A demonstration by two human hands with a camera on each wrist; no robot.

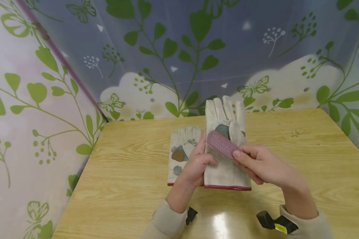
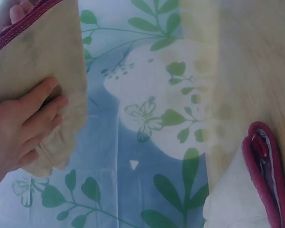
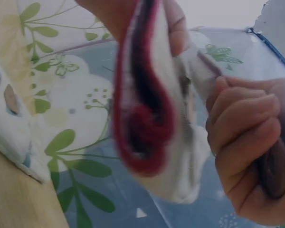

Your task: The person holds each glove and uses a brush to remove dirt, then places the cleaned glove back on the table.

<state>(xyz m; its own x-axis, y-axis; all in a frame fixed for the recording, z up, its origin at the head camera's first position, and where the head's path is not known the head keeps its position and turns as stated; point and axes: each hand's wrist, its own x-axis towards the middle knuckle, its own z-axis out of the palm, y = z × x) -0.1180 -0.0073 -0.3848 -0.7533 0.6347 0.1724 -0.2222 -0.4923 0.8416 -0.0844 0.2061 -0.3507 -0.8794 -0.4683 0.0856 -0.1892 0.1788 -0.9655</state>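
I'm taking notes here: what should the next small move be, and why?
Perhaps press the pink, dotted, round-ended piece lightly onto the red-trimmed cream cloth glove: the right hand pinches the piece's lower end in front of that glove, which the left hand holds.

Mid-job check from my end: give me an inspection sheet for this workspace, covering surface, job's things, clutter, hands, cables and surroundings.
Surface: wood-grain table, bright reflection at the near side.
Job's things: held glove raised, patched face toward the head camera; pink studded tool across its front, contact unclear; second glove lying to the left.
Clutter: nothing seen.
Hands: left hand holds the raised glove; right hand grips the tool.
Cables: nothing seen.
Surroundings: leaf-and-butterfly printed backdrop.
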